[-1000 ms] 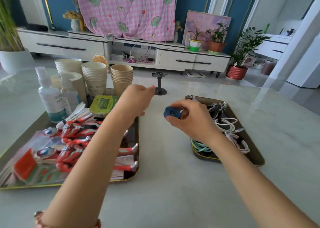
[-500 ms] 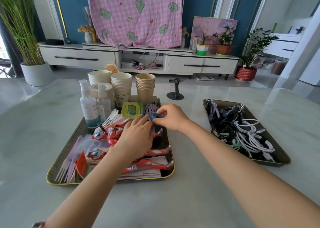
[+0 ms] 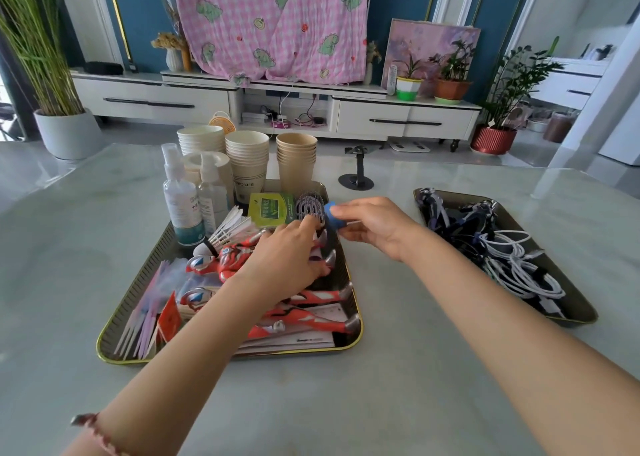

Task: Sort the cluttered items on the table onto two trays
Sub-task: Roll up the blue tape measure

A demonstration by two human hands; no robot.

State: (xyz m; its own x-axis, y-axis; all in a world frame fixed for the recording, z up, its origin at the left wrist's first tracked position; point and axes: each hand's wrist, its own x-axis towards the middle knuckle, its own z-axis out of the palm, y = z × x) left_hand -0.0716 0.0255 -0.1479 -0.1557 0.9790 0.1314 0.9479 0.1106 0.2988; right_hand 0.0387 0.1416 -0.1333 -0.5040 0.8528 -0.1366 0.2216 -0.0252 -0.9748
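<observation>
The left tray (image 3: pixel 114 331) is crowded: 3 stacks of paper cups (image 3: pixel 246 158) at its far edge and red toy figures (image 3: pixel 225 261) across the middle. The right tray (image 3: pixel 585 312) holds cables. My left hand (image 3: pixel 287 251) lies open on the figures, fingertips by a purple mesh roller (image 3: pixel 306 206). My right hand (image 3: pixel 377 227) pinches the small blue piece (image 3: pixel 329 213) over the left tray's far right corner. It looks light, stiff and probably smooth, so a fingertip pinch across its sides suits. The roller and figures crowd the landing spot.

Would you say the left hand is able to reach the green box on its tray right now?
Probably yes: the left hand is just in front of the green box, and nothing stands between them.
</observation>
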